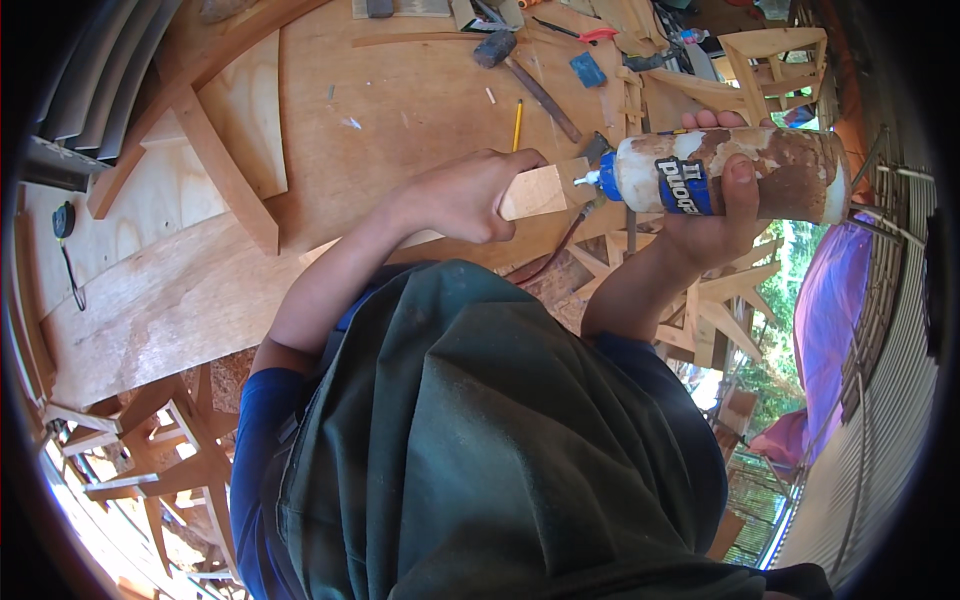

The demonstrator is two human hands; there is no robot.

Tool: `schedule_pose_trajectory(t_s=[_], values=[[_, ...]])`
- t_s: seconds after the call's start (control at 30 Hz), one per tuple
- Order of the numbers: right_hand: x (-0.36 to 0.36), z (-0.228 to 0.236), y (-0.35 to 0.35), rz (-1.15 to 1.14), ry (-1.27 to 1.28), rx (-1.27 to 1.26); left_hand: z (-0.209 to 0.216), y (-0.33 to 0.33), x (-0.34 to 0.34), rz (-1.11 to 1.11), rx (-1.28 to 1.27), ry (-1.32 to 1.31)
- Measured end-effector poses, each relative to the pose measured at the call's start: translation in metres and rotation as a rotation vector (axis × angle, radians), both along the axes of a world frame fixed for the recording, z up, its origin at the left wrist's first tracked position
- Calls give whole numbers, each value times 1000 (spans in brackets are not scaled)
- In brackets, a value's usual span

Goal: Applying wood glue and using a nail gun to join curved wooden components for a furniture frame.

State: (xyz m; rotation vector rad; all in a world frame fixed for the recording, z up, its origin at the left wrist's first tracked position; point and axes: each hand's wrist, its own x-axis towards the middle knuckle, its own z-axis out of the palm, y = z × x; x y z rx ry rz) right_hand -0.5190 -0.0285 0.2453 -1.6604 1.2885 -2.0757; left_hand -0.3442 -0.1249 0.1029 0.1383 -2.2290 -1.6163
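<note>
My right hand (725, 195) is wrapped round a large glue bottle (790, 170), which lies nearly level with its nozzle toward the left. The bottle is white with a blue label and cap, and brown stains cover much of it. Its white tip is close to a pale piece of wood (537, 193); whether they touch I cannot tell. My left hand (470, 190) grips that wood, fingers curled round its left end. A yellow pencil (518, 125) lies on the wooden worktable (400, 110) just beyond my left hand.
A mallet (525, 80) and a blue block (588, 69) lie at the back of the table. To the left rest a joined wooden frame (225, 170) and a tape measure (64, 220). Wooden frames (180, 450) stand at the lower left, with more wooden pieces (715, 300) at the right.
</note>
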Motion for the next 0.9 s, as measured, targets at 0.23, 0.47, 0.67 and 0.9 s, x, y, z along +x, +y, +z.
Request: schedule_pose_trajectory(t_s=[0.23,0.47,0.67,0.9], values=[[-1,1,2,-18,-23,21,-9,2,-3,30,-21,52],[-4,-1,2,-12,-31,23,1,1,1,24,-7,1],[-4,-2,1,16,-53,9,-2,0,-1,27,-14,-2],[1,-1,-4,46,-76,-57,8,0,4,19,-5,-36]])
